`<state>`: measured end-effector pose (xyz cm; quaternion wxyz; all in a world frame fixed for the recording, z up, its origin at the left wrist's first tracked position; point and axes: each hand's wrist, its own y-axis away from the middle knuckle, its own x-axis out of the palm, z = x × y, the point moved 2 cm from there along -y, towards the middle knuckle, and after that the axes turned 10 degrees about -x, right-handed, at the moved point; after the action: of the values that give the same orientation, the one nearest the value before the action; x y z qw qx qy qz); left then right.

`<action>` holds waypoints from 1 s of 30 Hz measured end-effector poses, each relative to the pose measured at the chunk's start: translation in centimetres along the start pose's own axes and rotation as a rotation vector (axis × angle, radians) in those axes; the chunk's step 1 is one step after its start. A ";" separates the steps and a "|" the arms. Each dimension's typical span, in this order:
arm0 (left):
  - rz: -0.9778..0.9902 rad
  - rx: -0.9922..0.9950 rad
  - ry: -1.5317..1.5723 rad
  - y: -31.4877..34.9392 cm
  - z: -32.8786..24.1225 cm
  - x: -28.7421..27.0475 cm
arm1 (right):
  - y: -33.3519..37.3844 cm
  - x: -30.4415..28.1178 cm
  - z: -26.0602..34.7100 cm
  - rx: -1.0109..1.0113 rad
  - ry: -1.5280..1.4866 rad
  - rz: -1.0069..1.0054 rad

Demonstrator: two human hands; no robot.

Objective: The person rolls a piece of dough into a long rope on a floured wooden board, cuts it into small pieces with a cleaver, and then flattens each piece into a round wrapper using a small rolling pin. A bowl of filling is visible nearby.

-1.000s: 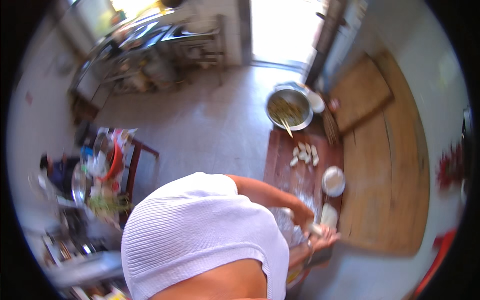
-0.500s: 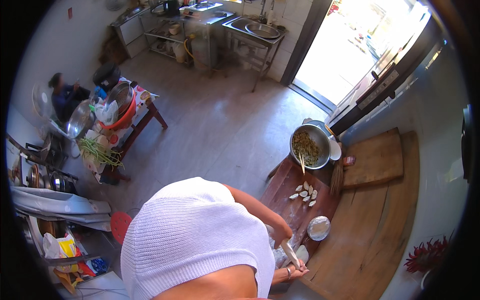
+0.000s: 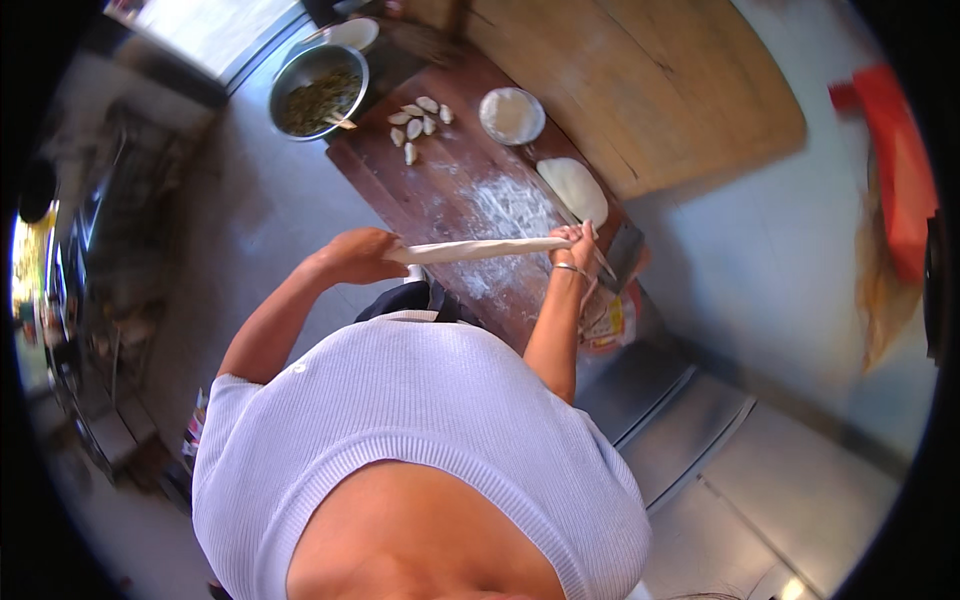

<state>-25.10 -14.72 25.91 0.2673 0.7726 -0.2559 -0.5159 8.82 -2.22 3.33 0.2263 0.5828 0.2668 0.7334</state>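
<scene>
Spanning the near side of the worktop (image 3: 385, 182), one long strip of dough (image 3: 485, 249) is held at one end by the left hand (image 3: 362, 256) and at the other by the right hand (image 3: 574, 242), probably so that sagging is prevented. Eight dumplings (image 3: 429, 126) are set well apart, perhaps to be kept off the flour (image 3: 505, 205). One dough slab (image 3: 573, 188), one white bowl (image 3: 541, 120) and one metal bowl (image 3: 310, 62) are counted.

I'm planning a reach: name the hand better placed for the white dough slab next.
Probably right: the right hand is nearer the dough slab, though it and the left hand both hold the pale strip.
</scene>
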 end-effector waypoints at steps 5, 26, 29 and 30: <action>0.128 -0.034 -0.009 2.0 -0.5 -3.2 | 3.8 -2.9 0.8 -0.201 -0.048 -0.227; -0.076 0.037 -0.441 5.4 -6.4 -11.3 | 4.2 -12.3 3.1 -0.180 -0.488 -0.319; -0.147 0.044 -0.429 5.9 -6.0 -12.8 | 4.0 -12.9 3.0 -0.184 -0.501 -0.337; -0.169 0.049 -0.428 6.0 -5.8 -13.2 | 4.1 -13.1 3.1 -0.191 -0.491 -0.331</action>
<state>-24.84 -9.30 40.59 0.1441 0.6706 -0.2538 -0.6820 14.60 -13.33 -3.10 0.4539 0.6675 0.2253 0.5456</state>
